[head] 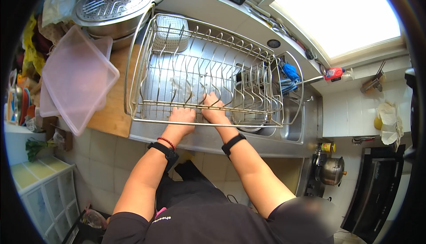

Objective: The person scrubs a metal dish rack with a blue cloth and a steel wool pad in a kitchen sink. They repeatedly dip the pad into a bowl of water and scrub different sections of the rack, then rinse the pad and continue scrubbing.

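Observation:
A wire dish rack (213,106) stands over the stainless steel counter (196,146) and partly over the sink. My left hand (182,116) is at the rack's near side with its fingers curled; whether they grip a wire is unclear. Just right of it, my right hand (213,108) reaches in among the lower wires, fingers bent, and its hold cannot be made out. Wet patches and small dark specks lie on the steel under the rack. A white perforated plastic basket (171,32) sits upside down at the rack's far left corner.
Translucent plastic lids (78,81) lie on a wooden board (114,124) at left, beside a steel steamer pot (116,7). Right of the rack are a blue cloth (290,74), a faucet (308,99) and the sink basin (292,124). A lidded pot (332,171) stands on the stove.

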`<state>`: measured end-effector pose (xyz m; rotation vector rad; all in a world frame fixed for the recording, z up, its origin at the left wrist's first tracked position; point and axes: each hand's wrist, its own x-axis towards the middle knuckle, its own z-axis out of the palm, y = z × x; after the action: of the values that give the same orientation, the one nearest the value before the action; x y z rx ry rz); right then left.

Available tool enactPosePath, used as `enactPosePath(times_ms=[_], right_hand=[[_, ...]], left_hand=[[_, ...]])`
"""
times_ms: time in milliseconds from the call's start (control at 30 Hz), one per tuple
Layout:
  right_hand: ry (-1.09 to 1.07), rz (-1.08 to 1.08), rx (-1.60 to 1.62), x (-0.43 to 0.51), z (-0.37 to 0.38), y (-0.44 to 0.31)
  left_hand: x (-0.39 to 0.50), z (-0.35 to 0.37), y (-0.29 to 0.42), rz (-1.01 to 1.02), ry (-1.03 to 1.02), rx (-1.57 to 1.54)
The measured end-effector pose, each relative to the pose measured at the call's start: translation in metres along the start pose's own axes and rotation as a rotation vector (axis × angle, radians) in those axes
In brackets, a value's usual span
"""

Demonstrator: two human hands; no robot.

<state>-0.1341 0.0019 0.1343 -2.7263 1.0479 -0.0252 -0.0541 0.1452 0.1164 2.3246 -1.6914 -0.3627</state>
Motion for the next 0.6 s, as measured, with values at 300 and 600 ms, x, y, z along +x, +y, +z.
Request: enactPosePath(times_ms=[300, 600], right_hand=[[0.189, -0.006, 0.056, 0.084, -0.005, 0.013], [-0.096, 0.026, -0.005, 0.019, -0.008, -0.001]], left_hand=[[0.002, -0.013, 0.006, 0.010, -0.054, -0.021], [0.001, -0.008, 0.001, -0.017, -0.039, -0.003]])
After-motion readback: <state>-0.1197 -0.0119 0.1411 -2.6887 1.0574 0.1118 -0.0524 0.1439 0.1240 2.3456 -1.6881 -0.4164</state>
